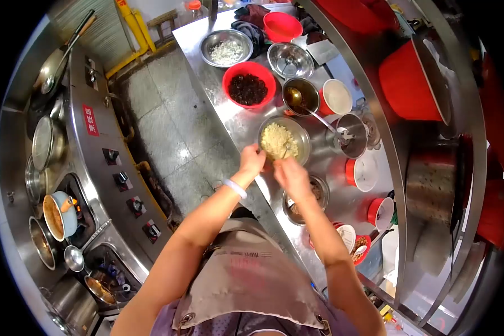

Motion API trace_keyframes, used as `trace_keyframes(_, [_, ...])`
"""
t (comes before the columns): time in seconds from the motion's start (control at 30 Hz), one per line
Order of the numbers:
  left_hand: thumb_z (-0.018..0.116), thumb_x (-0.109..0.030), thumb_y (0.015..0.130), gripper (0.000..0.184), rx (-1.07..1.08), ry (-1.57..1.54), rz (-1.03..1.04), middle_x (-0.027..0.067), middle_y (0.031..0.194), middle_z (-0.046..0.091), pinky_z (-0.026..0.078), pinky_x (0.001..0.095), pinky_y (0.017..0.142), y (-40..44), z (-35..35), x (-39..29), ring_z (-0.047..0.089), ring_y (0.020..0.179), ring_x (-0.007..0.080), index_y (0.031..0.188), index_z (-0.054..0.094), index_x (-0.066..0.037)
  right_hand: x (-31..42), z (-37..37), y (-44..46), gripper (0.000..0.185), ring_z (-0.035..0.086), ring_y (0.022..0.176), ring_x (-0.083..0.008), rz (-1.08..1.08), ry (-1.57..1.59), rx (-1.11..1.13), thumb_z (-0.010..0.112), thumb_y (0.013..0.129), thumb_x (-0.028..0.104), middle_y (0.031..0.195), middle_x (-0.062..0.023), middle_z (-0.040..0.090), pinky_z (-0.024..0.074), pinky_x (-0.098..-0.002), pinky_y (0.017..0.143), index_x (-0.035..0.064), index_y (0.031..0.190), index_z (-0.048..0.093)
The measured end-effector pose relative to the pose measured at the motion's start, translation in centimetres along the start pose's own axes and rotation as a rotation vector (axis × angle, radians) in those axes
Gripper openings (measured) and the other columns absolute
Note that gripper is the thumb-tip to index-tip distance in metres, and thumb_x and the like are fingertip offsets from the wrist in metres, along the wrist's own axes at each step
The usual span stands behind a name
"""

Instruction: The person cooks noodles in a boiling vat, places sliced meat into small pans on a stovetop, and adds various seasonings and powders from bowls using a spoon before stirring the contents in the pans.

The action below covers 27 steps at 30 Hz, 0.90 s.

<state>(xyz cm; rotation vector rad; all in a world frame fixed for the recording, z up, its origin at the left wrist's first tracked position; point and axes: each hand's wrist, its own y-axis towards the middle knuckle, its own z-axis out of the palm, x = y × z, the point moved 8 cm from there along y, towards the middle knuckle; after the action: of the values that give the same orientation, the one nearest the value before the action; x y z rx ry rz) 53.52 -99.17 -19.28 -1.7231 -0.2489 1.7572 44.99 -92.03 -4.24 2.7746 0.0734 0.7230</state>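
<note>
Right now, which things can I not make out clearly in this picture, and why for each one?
All in the head view:
Right hand: its back hides what the fingers grip.
Left hand: too small to tell whether it grips the bowl.
Bowl's bottom: covered by yellow food.
Second bowl: partly behind the right forearm.
Apron print: too small to read.

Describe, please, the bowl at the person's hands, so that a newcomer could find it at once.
Start from the long steel counter right of the tiled floor. Near its floor-side edge, just past the left hand and right hand, sits a round metal bowl, pictured below the red bowl of dark pieces. Only it holds pale yellow, finely chopped food.
</note>
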Motion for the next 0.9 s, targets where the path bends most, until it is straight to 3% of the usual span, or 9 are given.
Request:
trace_keyframes(0.07, [0.052, -0.005, 0.084, 0.014, 0.000, 0.075, -0.073, 0.0138, 0.065, 0.057, 0.054, 0.0305, 0.040, -0.1, -1.3, 1.6, 0.060, 0.047, 0.0213, 0.089, 0.056, 0.008, -2.8, -3.4, -0.1, 0.011, 0.057, 0.071, -0.0302, 0.166, -0.014, -0.136, 0.059, 0.081, 0.008, 0.081, -0.0124, 0.055, 0.0480, -0.0368, 0.064, 0.0018, 0.090, 0.058])
trace_keyframes(0.2, [0.053, -0.006, 0.083, 0.022, 0.129, -0.127, -0.182, 0.0169, 0.070, 0.059, 0.058, 0.0330, 0.049, -0.4, -0.3, 2.4, 0.064, 0.053, 0.0266, 0.096, 0.053, 0.012, -5.9, -4.2, -1.4, 0.012, 0.058, 0.075, -0.0336, 0.371, 0.093, -0.062, 0.054, 0.085, 0.009, 0.088, -0.0150, 0.059, 0.0477, -0.0389, 0.067, 0.0003, 0.093, 0.058])
trace_keyframes(0.27, [0.053, -0.007, 0.082, 0.031, 0.147, -0.118, -0.288, 0.0213, 0.082, 0.061, 0.059, 0.0359, 0.059, 0.4, -0.4, 2.8, 0.066, 0.065, 0.0314, 0.104, 0.049, 0.014, -6.9, -4.5, -1.5, 0.015, 0.058, 0.081, -0.0377, 0.420, 0.014, -0.027, 0.050, 0.088, 0.011, 0.093, -0.0193, 0.060, 0.0467, -0.0427, 0.071, 0.0006, 0.096, 0.058])
trace_keyframes(0.37, [0.051, -0.005, 0.082, 0.039, 0.388, -0.164, -0.387, 0.0268, 0.101, 0.058, 0.059, 0.0413, 0.070, -1.0, 0.7, 2.6, 0.065, 0.081, 0.0373, 0.114, 0.043, 0.015, -8.0, -4.3, -3.3, 0.016, 0.059, 0.081, -0.0390, 0.598, -0.149, 0.155, 0.049, 0.088, 0.014, 0.086, -0.0210, 0.062, 0.0455, -0.0455, 0.070, 0.0029, 0.095, 0.058])
trace_keyframes(0.47, [0.050, -0.004, 0.082, 0.038, 0.353, -0.198, -0.428, 0.0263, 0.101, 0.058, 0.059, 0.0413, 0.070, -2.0, -0.5, 2.2, 0.064, 0.083, 0.0380, 0.114, 0.043, 0.016, -7.5, -4.4, -3.1, 0.016, 0.060, 0.079, -0.0389, 0.604, -0.058, 0.203, 0.049, 0.088, 0.016, 0.081, -0.0208, 0.062, 0.0449, -0.0453, 0.067, 0.0027, 0.093, 0.057])
trace_keyframes(0.6, [0.049, -0.006, 0.084, 0.036, 0.209, -0.368, -0.336, 0.0262, 0.100, 0.059, 0.059, 0.0387, 0.067, -5.9, -5.3, 1.8, 0.065, 0.079, 0.0360, 0.112, 0.045, 0.017, -4.7, -3.9, -2.5, 0.014, 0.060, 0.068, -0.0349, 0.594, 0.205, 0.220, 0.050, 0.088, 0.014, 0.073, -0.0186, 0.061, 0.0443, -0.0417, 0.062, 0.0025, 0.093, 0.056])
trace_keyframes(0.63, [0.050, -0.008, 0.085, 0.033, 0.098, -0.303, -0.322, 0.0242, 0.095, 0.061, 0.059, 0.0348, 0.064, -7.3, -7.2, 1.2, 0.066, 0.075, 0.0309, 0.108, 0.050, 0.016, -2.9, -3.7, -1.6, 0.012, 0.055, 0.057, -0.0279, 0.525, 0.288, 0.217, 0.049, 0.088, 0.012, 0.065, -0.0146, 0.056, 0.0430, -0.0367, 0.057, 0.0021, 0.092, 0.055])
trace_keyframes(0.73, [0.050, -0.008, 0.084, 0.031, -0.120, -0.326, -0.174, 0.0224, 0.092, 0.063, 0.059, 0.0311, 0.061, -12.3, -12.9, -1.8, 0.066, 0.072, 0.0265, 0.104, 0.053, 0.015, 2.9, -2.1, 1.2, 0.011, 0.047, 0.052, -0.0190, 0.451, 0.373, 0.342, 0.048, 0.087, 0.009, 0.059, -0.0110, 0.049, 0.0406, -0.0318, 0.053, 0.0018, 0.094, 0.054])
trace_keyframes(0.9, [0.046, -0.008, 0.085, 0.032, -0.514, -0.394, 0.113, 0.0184, 0.097, 0.060, 0.057, 0.0299, 0.058, -23.8, -23.2, -5.1, 0.063, 0.073, 0.0192, 0.107, 0.051, 0.015, 13.5, 2.3, 5.0, 0.009, 0.038, 0.061, -0.0039, 0.158, 0.565, 0.518, 0.049, 0.090, 0.006, 0.065, 0.0021, 0.045, 0.0317, -0.0214, 0.052, 0.0000, 0.091, 0.056])
